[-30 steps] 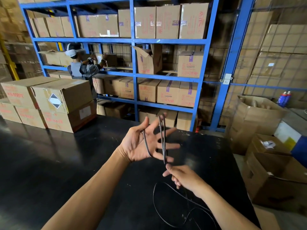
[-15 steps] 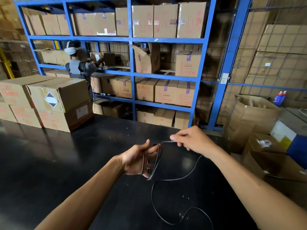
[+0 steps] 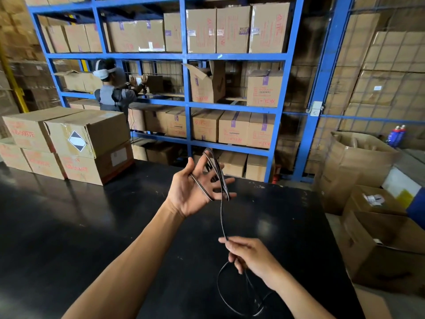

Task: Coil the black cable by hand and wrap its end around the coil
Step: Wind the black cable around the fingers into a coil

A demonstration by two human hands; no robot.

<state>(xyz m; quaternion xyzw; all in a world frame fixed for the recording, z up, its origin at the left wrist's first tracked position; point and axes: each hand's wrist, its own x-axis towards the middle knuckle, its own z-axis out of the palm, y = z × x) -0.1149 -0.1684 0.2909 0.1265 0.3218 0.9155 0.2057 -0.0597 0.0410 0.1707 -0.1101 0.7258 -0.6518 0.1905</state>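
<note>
Both forearms are bare up to the frame's lower edge, with no sleeve showing. The left hand (image 3: 192, 194) and the right hand (image 3: 249, 255) are ungloved, wearing no rings, watch or wristband.

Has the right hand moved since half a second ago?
Yes. The right hand dropped from the black table's far edge toward its near edge, pulling the black cable.
</note>
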